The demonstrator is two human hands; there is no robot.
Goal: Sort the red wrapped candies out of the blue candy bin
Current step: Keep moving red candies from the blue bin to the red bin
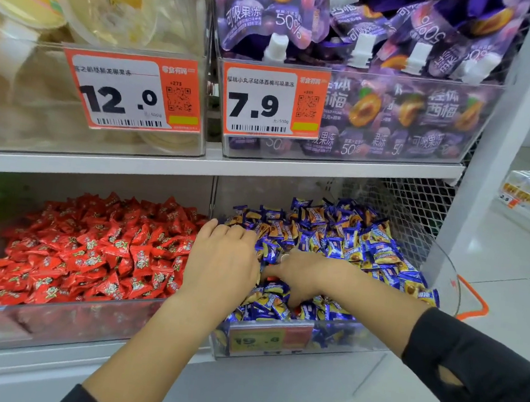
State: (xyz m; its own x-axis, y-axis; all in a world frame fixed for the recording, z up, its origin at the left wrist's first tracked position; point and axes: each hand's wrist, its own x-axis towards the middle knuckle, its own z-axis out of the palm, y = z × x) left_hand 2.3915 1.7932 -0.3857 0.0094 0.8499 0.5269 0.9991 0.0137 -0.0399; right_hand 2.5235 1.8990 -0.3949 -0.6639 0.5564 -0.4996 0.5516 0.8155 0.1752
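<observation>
A shop shelf (196,164) painted white runs across the wall, with clear plastic bins on two levels and a pale tiled floor (508,260) off to the right. On the upper level, at the left, sits a bin of pale yellow jelly cups (108,4) behind a price tag reading 12.0 (132,91); next to it purple spouted pouches (384,35) fill a bin tagged 7.9 (272,102).

Below, the left bin (54,320) is heaped with red candies (92,250). Just beside it, the blue candy bin (443,274) holds a pile of blue and yellow wrapped sweets (334,235), with a blurred price label (269,337) on its front wall.

Both hands are down in the blue bin, close together near its left side. The left hand (223,261) lies palm down on the sweets, fingers curled forward over the heap; whether it has hold of anything I cannot tell. The right hand (302,277), with a ring on one finger, reaches toward the left, fingers bent into the pile. Between the two hands a small patch of red wrapper (272,278) shows, right at the right hand's fingertips, touching or nearly so; whether they actually pinch it is hidden. Dark sleeves (482,373) cover both forearms.
</observation>
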